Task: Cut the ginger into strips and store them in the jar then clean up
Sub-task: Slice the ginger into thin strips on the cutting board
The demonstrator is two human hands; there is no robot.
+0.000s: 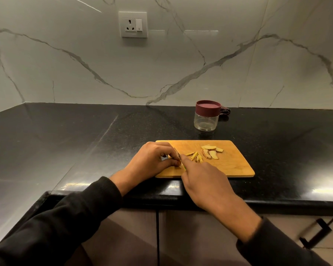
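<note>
- The table (85, 135) is glossy black stone with faint seams, reflecting light along its rounded front edge.
- Behind it rises a white marble-look wall (181, 70) with grey veins, carrying a white socket plate (133, 24) with a switch.
- Below the front edge are pale cabinet doors (181, 237); a black bar handle (315, 235) shows at lower right.
- A wooden cutting board (233, 162) lies near the table's front edge.
- On the board, flat ginger slices (211, 151) sit in a small cluster towards the far right, tan-skinned with pale flesh.
- Just left of them lies a loose bunch of thin yellow ginger strips (195, 157).
- The left hand (152, 160) has its grip curled narrowly on a small piece at the board's left edge.
- The right hand (204, 179) holds a knife (177, 153), forefinger stretched along it, blade beside the left fingertips.
- A clear jar (206, 121) with a maroon lid (207, 108) stands beyond the board, lid on.
- Something dark and patterned (225, 111) lies behind the jar, too hidden to identify.
</note>
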